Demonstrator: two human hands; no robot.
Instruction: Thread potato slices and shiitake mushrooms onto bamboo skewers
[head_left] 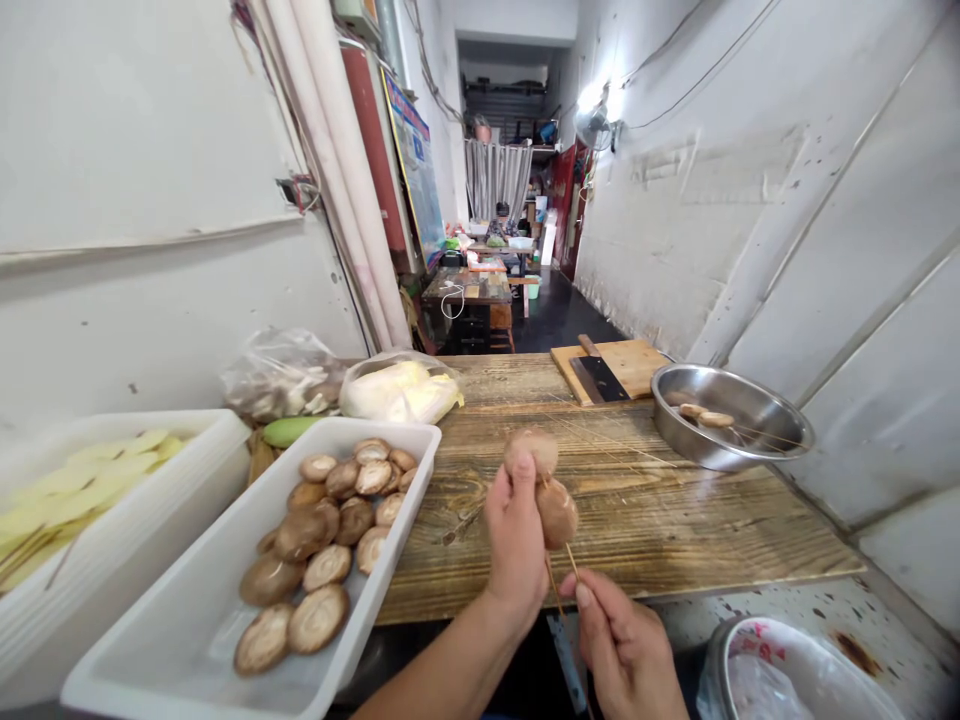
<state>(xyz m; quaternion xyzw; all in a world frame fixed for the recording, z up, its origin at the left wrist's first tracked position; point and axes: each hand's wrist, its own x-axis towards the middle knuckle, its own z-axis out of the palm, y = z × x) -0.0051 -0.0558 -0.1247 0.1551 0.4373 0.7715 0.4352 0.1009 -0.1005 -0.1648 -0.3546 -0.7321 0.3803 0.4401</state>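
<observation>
My left hand is closed around mushrooms above the wooden table's near edge. Its thumb presses on a brown mushroom cap, and a second mushroom sits just below that one. From the lower mushroom a thin wooden skewer runs down to my right hand, which pinches it between thumb and fingers. Another skewer slants down beside it; where its upper end goes is hidden. To the left, a white plastic tub holds several loose mushrooms.
At the right stands a steel bowl with skewered mushrooms. Behind it, a cleaver lies on a cutting board. Loose skewers lie on the table. Potato slices, bagged vegetables and a lined bucket surround it.
</observation>
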